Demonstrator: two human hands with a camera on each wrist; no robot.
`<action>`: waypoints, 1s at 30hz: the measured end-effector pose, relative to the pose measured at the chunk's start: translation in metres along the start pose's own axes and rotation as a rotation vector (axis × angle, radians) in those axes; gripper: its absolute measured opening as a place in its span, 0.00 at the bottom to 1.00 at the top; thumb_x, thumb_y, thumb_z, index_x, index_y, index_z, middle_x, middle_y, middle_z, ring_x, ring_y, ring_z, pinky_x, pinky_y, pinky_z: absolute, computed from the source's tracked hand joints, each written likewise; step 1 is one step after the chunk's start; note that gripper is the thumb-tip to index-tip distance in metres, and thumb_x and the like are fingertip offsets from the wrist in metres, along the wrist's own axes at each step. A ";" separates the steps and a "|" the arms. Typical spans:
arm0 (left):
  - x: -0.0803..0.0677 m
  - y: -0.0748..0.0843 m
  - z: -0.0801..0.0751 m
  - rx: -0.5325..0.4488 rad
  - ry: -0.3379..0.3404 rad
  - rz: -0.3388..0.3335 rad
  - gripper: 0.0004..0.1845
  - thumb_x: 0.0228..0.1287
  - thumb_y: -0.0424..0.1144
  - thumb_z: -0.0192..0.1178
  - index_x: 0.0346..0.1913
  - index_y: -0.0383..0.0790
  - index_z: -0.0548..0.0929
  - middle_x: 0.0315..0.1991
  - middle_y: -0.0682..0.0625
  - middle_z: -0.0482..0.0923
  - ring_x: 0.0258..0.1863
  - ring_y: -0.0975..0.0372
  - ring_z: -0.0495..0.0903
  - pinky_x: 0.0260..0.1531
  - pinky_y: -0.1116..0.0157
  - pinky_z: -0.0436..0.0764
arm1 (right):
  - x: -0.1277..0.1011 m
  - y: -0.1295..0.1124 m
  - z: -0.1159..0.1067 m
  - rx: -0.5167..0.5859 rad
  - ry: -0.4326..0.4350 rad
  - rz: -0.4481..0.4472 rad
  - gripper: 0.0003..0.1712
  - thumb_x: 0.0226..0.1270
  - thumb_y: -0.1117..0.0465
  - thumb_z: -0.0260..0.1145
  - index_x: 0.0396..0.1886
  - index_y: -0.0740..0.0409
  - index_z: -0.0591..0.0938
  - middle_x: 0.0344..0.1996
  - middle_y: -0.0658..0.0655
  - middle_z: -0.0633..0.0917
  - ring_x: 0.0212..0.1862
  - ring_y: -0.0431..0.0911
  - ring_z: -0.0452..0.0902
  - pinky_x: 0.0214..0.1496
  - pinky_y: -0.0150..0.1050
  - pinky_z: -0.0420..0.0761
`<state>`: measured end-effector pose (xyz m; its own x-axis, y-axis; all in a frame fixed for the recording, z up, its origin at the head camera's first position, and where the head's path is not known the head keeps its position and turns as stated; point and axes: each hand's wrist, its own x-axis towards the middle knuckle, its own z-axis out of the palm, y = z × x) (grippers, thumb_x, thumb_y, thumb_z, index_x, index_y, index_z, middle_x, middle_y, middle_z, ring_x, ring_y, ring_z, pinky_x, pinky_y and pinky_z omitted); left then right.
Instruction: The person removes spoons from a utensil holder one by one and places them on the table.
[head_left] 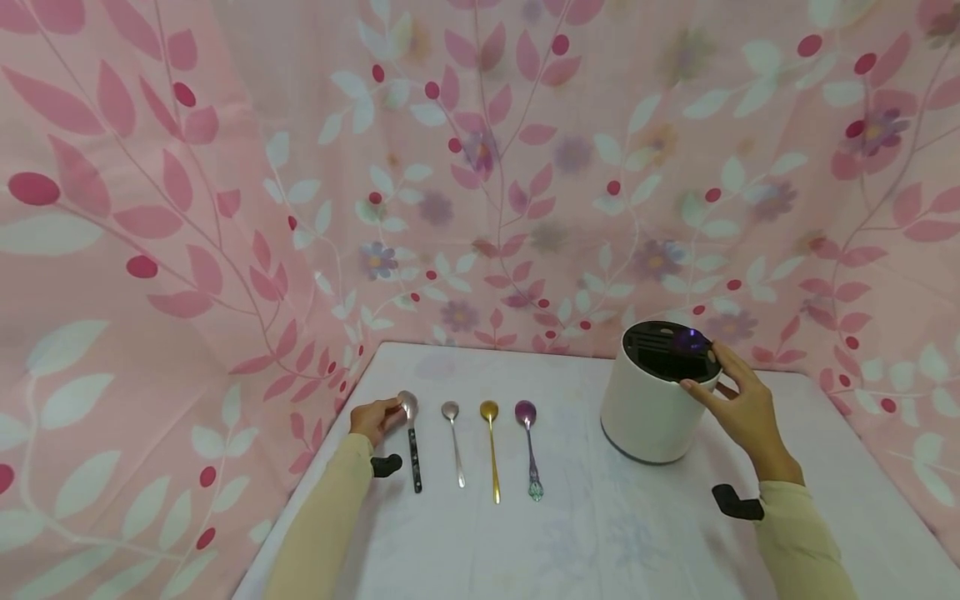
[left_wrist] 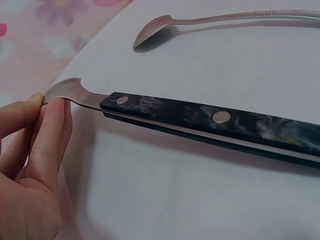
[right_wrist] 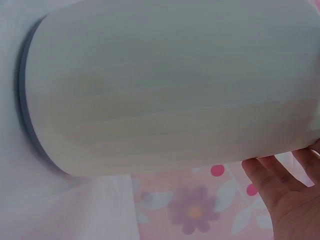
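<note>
At the left end of a row of spoons, my left hand (head_left: 372,419) pinches the bowl of a black-handled spoon (head_left: 414,454). The left wrist view shows thumb and fingers at that bowl, with the riveted, marbled handle (left_wrist: 210,120) pointing away. My right hand (head_left: 744,408) touches the upper right side of a white cylindrical holder (head_left: 648,417) with a black slotted top (head_left: 667,350). Its thumb lies at the front rim and its fingers reach along the right rim. In the right wrist view, fingertips (right_wrist: 252,165) meet the holder's smooth wall (right_wrist: 165,100).
Right of the black-handled spoon lie a small silver spoon (head_left: 455,442), a gold spoon (head_left: 492,450) and a purple spoon (head_left: 530,446) with an ornate greenish handle end. A white cloth (head_left: 577,533) covers the table. Pink floral fabric (head_left: 510,167) hangs behind and at the sides.
</note>
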<state>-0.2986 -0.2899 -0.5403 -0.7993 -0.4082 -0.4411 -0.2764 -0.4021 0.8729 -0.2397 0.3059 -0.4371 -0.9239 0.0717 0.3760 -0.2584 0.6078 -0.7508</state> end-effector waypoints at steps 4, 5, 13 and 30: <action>-0.001 -0.001 0.001 -0.010 -0.005 0.007 0.20 0.56 0.24 0.68 0.52 0.24 0.80 0.32 0.45 0.83 0.32 0.59 0.87 0.42 0.64 0.84 | 0.001 0.001 0.000 -0.003 -0.002 0.000 0.49 0.61 0.47 0.72 0.77 0.40 0.55 0.75 0.48 0.57 0.71 0.58 0.58 0.55 0.20 0.68; -0.001 -0.001 0.001 -0.011 -0.006 0.008 0.20 0.56 0.23 0.68 0.52 0.24 0.80 0.32 0.45 0.83 0.32 0.59 0.87 0.42 0.64 0.84 | 0.001 0.001 0.000 -0.002 -0.001 0.000 0.49 0.61 0.47 0.72 0.77 0.40 0.56 0.75 0.47 0.57 0.71 0.58 0.58 0.55 0.20 0.68; 0.000 -0.006 0.005 0.005 0.008 0.014 0.20 0.55 0.22 0.69 0.52 0.23 0.80 0.33 0.44 0.84 0.31 0.59 0.87 0.40 0.65 0.84 | 0.000 0.002 0.001 -0.010 -0.002 0.006 0.49 0.62 0.47 0.71 0.77 0.36 0.54 0.75 0.46 0.56 0.72 0.57 0.57 0.56 0.22 0.68; -0.002 -0.013 0.005 0.110 0.061 0.064 0.22 0.55 0.25 0.70 0.53 0.22 0.80 0.41 0.38 0.83 0.27 0.61 0.86 0.36 0.67 0.85 | 0.000 0.003 0.003 -0.014 0.006 0.002 0.48 0.62 0.48 0.72 0.76 0.34 0.55 0.75 0.45 0.57 0.72 0.57 0.57 0.54 0.17 0.66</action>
<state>-0.2963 -0.2796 -0.5493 -0.7842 -0.4804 -0.3926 -0.2851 -0.2830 0.9158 -0.2411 0.3060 -0.4412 -0.9227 0.0776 0.3777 -0.2524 0.6190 -0.7437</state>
